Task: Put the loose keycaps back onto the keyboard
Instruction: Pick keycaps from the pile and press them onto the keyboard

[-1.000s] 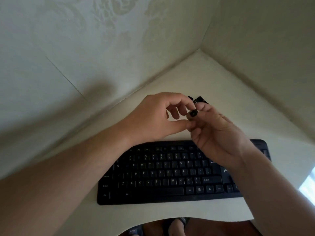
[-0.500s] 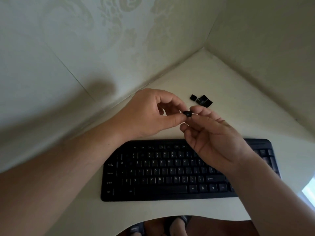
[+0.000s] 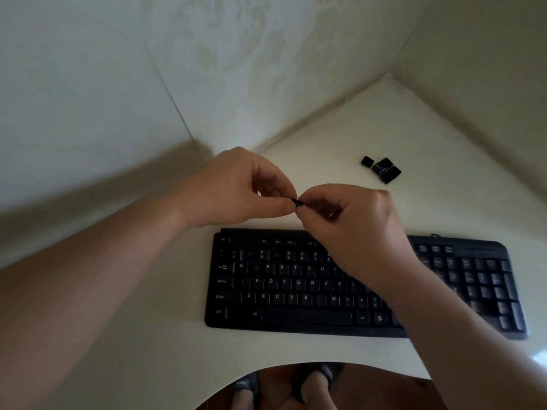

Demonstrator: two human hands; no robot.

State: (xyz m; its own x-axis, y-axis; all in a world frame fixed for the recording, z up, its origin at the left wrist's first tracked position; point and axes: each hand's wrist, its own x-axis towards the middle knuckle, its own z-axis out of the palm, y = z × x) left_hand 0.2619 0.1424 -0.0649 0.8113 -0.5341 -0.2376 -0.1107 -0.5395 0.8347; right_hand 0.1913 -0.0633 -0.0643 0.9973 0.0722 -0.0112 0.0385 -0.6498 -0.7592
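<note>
- One keycap (image 3: pixel 297 201) is in the air, above the far edge of the keyboard (image 3: pixel 296 321), and only a small dark part of it shows.
- The left hand (image 3: pixel 236 187) pinches it from the left with thumb and forefinger; the right hand (image 3: pixel 352 220) pinches it from the right.
- Both hands hold it equally close, and I cannot tell which way its top faces.
- The empty key places lie below and nearer to the person, mostly in the left half.
- The other loose keycaps (image 3: pixel 383 169) lie together on the table (image 3: pixel 444 173), far right, well apart from the hands.
</note>
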